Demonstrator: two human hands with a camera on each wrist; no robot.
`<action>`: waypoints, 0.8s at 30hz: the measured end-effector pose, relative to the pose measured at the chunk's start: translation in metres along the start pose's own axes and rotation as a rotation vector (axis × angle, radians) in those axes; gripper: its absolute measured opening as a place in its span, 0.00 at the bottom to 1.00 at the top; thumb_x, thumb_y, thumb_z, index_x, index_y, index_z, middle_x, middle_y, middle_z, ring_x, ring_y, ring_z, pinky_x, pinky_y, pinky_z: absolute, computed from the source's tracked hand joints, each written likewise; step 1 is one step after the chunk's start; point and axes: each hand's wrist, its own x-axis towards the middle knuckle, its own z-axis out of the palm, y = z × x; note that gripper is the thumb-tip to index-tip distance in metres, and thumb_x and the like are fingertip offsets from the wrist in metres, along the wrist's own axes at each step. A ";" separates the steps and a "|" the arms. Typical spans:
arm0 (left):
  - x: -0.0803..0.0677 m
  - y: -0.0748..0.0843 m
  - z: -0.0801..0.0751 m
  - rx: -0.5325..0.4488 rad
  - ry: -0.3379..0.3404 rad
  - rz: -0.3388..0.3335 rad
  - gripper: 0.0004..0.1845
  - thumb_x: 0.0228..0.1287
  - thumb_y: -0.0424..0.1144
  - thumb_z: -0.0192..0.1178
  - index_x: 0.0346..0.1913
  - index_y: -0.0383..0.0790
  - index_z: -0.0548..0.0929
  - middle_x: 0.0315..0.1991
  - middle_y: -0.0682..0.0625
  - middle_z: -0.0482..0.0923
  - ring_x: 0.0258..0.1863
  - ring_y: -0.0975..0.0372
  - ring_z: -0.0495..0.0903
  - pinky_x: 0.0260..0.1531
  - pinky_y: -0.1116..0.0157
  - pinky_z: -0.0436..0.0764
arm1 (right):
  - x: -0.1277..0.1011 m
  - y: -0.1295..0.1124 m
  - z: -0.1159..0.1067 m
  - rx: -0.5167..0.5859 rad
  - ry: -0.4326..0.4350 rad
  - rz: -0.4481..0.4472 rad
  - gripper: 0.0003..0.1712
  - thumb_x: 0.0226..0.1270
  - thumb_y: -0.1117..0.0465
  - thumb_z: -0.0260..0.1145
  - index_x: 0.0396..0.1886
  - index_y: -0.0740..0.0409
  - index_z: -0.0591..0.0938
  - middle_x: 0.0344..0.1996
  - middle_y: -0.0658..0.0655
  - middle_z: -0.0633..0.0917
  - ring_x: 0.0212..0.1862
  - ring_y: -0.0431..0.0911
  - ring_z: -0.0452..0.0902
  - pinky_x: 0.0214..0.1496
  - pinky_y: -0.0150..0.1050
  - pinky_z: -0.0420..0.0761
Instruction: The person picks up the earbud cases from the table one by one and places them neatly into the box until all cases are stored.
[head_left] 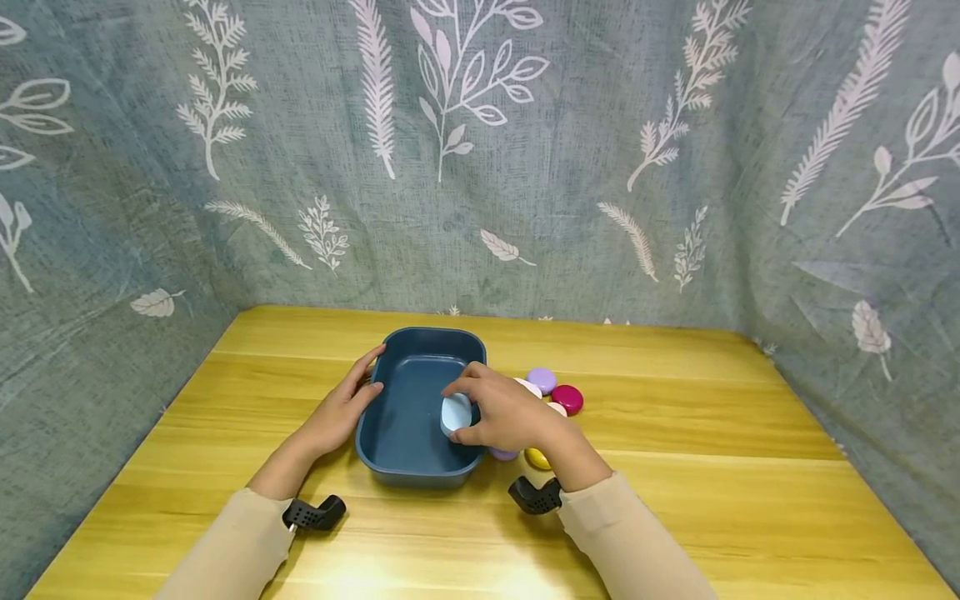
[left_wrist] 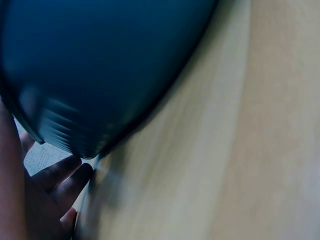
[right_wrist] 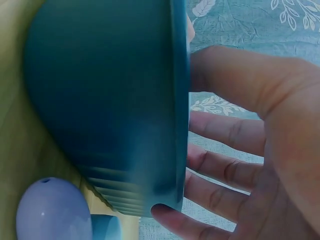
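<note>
Pinching a pale blue pebble [head_left: 456,414] inside the blue tray [head_left: 405,467], the right hand [head_left: 510,414] lowers its first piece; left hand [head_left: 341,408] steadies the tray's rim with relaxed fingers, five coloured pebbles [head_left: 566,399] waiting just beyond the grip.

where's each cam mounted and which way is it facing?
Head: worn high, looks forward and down at table, tub, left hand, right hand holding a pale disc; both sleeves show.
Left wrist: low, close on tub's outer wall; fingers show.
Right wrist: beside tub's rim; palm and fingers show.
All share the tub.
</note>
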 end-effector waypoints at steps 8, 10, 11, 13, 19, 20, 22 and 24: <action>0.001 -0.002 0.000 0.003 0.002 -0.007 0.31 0.86 0.50 0.43 0.84 0.66 0.47 0.83 0.38 0.50 0.82 0.40 0.53 0.74 0.35 0.63 | 0.002 -0.002 0.006 -0.023 -0.030 0.004 0.30 0.63 0.48 0.77 0.63 0.50 0.83 0.55 0.51 0.78 0.48 0.43 0.78 0.51 0.38 0.81; 0.001 -0.002 -0.001 0.002 0.001 -0.008 0.31 0.86 0.49 0.43 0.84 0.67 0.47 0.83 0.37 0.50 0.82 0.41 0.53 0.74 0.35 0.62 | 0.003 -0.002 0.007 -0.034 -0.034 0.005 0.30 0.63 0.49 0.77 0.63 0.50 0.84 0.54 0.51 0.78 0.47 0.43 0.77 0.51 0.38 0.80; 0.001 -0.002 -0.001 0.003 0.003 -0.008 0.31 0.86 0.49 0.43 0.84 0.67 0.48 0.83 0.38 0.50 0.82 0.41 0.53 0.74 0.35 0.62 | 0.003 -0.002 0.007 -0.039 -0.036 0.005 0.30 0.63 0.48 0.77 0.63 0.51 0.83 0.54 0.51 0.78 0.47 0.43 0.77 0.51 0.38 0.80; 0.001 -0.002 -0.001 0.007 0.005 -0.008 0.31 0.86 0.48 0.43 0.84 0.67 0.48 0.83 0.38 0.50 0.82 0.41 0.52 0.74 0.35 0.62 | 0.003 -0.003 0.008 -0.051 -0.040 -0.002 0.30 0.63 0.48 0.77 0.63 0.51 0.83 0.54 0.51 0.78 0.46 0.43 0.77 0.51 0.37 0.80; 0.002 -0.004 -0.001 0.017 0.004 -0.010 0.31 0.86 0.48 0.43 0.84 0.67 0.47 0.84 0.39 0.49 0.82 0.41 0.51 0.74 0.34 0.61 | 0.006 -0.001 0.012 -0.087 -0.051 -0.025 0.30 0.63 0.48 0.78 0.63 0.52 0.84 0.53 0.52 0.78 0.44 0.43 0.77 0.49 0.36 0.80; 0.002 -0.004 -0.001 0.020 0.005 -0.010 0.31 0.86 0.48 0.42 0.84 0.67 0.47 0.84 0.39 0.49 0.82 0.41 0.51 0.74 0.34 0.61 | 0.006 -0.002 0.012 -0.091 -0.052 -0.027 0.30 0.63 0.48 0.78 0.63 0.52 0.84 0.53 0.52 0.78 0.43 0.43 0.77 0.49 0.36 0.80; 0.002 -0.005 -0.001 0.018 0.003 -0.010 0.31 0.86 0.47 0.42 0.84 0.67 0.47 0.84 0.39 0.49 0.82 0.41 0.51 0.74 0.34 0.61 | 0.006 -0.002 0.013 -0.095 -0.052 -0.033 0.30 0.63 0.49 0.78 0.62 0.52 0.84 0.53 0.52 0.78 0.43 0.43 0.77 0.49 0.36 0.80; 0.001 -0.005 0.000 0.018 0.003 -0.010 0.31 0.86 0.47 0.42 0.84 0.66 0.48 0.84 0.39 0.49 0.82 0.40 0.51 0.74 0.34 0.61 | 0.005 -0.002 0.014 -0.095 -0.053 -0.036 0.30 0.63 0.49 0.78 0.62 0.53 0.84 0.52 0.53 0.78 0.42 0.44 0.77 0.48 0.37 0.79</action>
